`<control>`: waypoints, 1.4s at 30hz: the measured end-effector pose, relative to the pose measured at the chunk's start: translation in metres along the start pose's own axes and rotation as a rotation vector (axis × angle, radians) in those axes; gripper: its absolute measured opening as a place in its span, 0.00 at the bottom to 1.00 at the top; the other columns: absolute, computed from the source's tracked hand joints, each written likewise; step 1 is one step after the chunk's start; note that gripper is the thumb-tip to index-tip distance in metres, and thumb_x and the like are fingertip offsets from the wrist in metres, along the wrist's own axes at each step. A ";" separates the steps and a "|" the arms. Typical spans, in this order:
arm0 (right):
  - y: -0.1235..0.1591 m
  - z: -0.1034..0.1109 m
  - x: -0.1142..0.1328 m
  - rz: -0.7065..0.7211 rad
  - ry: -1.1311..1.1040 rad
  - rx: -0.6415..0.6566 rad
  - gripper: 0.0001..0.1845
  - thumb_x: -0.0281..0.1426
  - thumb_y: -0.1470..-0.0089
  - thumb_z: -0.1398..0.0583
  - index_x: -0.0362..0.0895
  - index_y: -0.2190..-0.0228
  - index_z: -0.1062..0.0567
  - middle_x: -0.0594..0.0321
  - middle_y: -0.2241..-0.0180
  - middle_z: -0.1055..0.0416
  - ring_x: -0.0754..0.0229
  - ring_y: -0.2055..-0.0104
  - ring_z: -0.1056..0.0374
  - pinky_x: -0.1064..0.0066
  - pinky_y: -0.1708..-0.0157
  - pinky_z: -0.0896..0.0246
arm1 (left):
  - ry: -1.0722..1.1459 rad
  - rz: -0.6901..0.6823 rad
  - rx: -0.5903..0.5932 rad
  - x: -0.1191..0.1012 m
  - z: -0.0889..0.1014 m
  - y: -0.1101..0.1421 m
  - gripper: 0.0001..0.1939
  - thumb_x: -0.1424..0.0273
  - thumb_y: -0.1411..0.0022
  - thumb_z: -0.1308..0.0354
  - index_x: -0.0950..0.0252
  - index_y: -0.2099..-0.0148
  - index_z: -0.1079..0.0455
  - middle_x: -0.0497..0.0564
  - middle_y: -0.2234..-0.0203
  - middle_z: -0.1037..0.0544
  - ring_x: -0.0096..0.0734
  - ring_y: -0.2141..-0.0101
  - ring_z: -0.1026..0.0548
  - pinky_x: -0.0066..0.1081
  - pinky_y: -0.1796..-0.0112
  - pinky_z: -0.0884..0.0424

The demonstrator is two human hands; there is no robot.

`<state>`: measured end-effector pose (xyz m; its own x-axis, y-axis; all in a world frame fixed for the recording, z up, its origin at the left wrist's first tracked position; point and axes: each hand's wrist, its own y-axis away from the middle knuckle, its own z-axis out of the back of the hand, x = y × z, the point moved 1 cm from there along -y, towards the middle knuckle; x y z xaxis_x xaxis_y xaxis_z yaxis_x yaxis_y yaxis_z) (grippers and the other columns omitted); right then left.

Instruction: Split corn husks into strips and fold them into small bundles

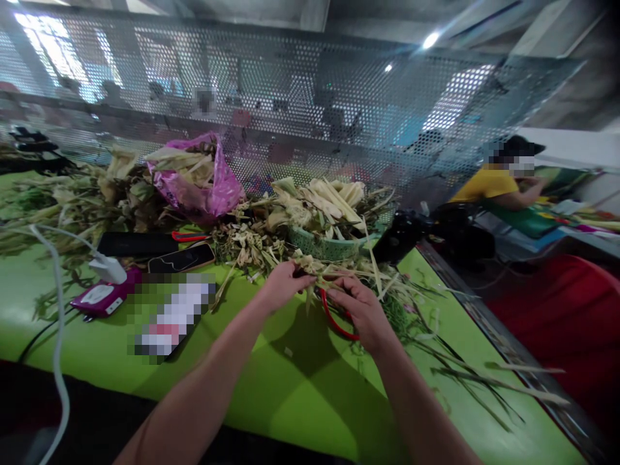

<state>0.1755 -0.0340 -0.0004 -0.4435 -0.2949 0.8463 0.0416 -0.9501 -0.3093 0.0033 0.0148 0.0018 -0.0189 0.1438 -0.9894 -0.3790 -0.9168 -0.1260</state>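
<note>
Over the green table, my left hand (283,284) is closed, pinching a pale dried corn husk piece (323,279) between thumb and fingers. My right hand (363,313) grips the other side of the same piece with closed fingertips. A red loop handle (334,321), like that of scissors, shows under my right hand; whether the fingers hold it cannot be made out, and its blades are hidden. Just beyond the hands stands a green basket (320,245) heaped with dried husks (334,200). Small husk scraps (254,248) lie to its left.
A pink plastic bag (217,187) of husks stands at the back left. Phones (186,258), a purple power strip (109,294) and a white cable (59,342) lie left. Loose stalks (484,381) reach the right edge. A perforated screen (290,97) runs behind; a person in yellow (484,184) sits right.
</note>
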 end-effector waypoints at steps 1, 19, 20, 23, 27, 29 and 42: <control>0.000 0.000 -0.001 -0.031 -0.031 0.015 0.11 0.39 0.48 0.41 0.44 0.72 0.26 0.59 0.64 0.28 0.56 0.64 0.33 0.65 0.64 0.37 | -0.023 0.001 0.000 0.001 0.001 0.000 0.11 0.64 0.51 0.38 0.67 0.74 0.32 0.44 0.83 0.34 0.25 0.77 0.38 0.26 0.73 0.41; 0.002 0.006 0.009 -0.108 -0.004 -0.163 0.15 0.43 0.48 0.41 0.44 0.74 0.26 0.64 0.76 0.31 0.59 0.72 0.37 0.69 0.70 0.42 | -0.143 -0.019 -0.016 0.014 0.000 -0.004 0.09 0.69 0.46 0.43 0.68 0.63 0.28 0.51 0.69 0.23 0.32 0.68 0.29 0.30 0.62 0.34; 0.002 0.008 0.010 -0.052 0.051 -0.232 0.14 0.42 0.48 0.40 0.44 0.73 0.26 0.63 0.75 0.31 0.59 0.71 0.37 0.68 0.68 0.42 | -0.137 0.005 -0.016 0.013 0.000 -0.004 0.09 0.69 0.47 0.42 0.68 0.64 0.28 0.50 0.70 0.24 0.31 0.69 0.30 0.30 0.63 0.34; 0.002 0.009 0.010 0.086 0.155 -0.291 0.10 0.38 0.47 0.40 0.44 0.67 0.25 0.60 0.67 0.29 0.60 0.69 0.37 0.68 0.67 0.41 | -0.138 0.052 -0.009 0.010 -0.002 -0.002 0.07 0.70 0.47 0.43 0.68 0.65 0.29 0.49 0.73 0.25 0.29 0.71 0.31 0.29 0.66 0.35; 0.001 0.003 0.005 0.048 0.090 -0.133 0.12 0.36 0.47 0.40 0.45 0.61 0.25 0.58 0.60 0.26 0.59 0.67 0.32 0.66 0.66 0.37 | -0.140 0.054 0.015 0.007 -0.003 0.000 0.07 0.70 0.49 0.43 0.68 0.66 0.29 0.48 0.75 0.27 0.28 0.72 0.32 0.28 0.68 0.36; 0.001 0.001 0.003 0.026 0.096 -0.116 0.10 0.36 0.48 0.40 0.44 0.65 0.24 0.59 0.65 0.25 0.57 0.66 0.31 0.65 0.64 0.37 | -0.111 0.045 0.033 0.006 -0.003 -0.001 0.07 0.71 0.49 0.43 0.68 0.66 0.29 0.48 0.75 0.27 0.28 0.72 0.32 0.27 0.68 0.36; 0.000 0.007 0.000 -0.090 0.058 -0.149 0.10 0.38 0.51 0.39 0.44 0.71 0.25 0.62 0.72 0.27 0.57 0.69 0.34 0.66 0.66 0.39 | 0.263 0.073 0.295 -0.002 -0.005 0.007 0.09 0.69 0.50 0.37 0.67 0.65 0.28 0.50 0.72 0.25 0.27 0.71 0.31 0.28 0.65 0.35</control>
<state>0.1814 -0.0348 0.0027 -0.4905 -0.1993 0.8484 -0.1315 -0.9454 -0.2981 0.0054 0.0065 0.0023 0.1676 -0.0532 -0.9844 -0.6352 -0.7695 -0.0666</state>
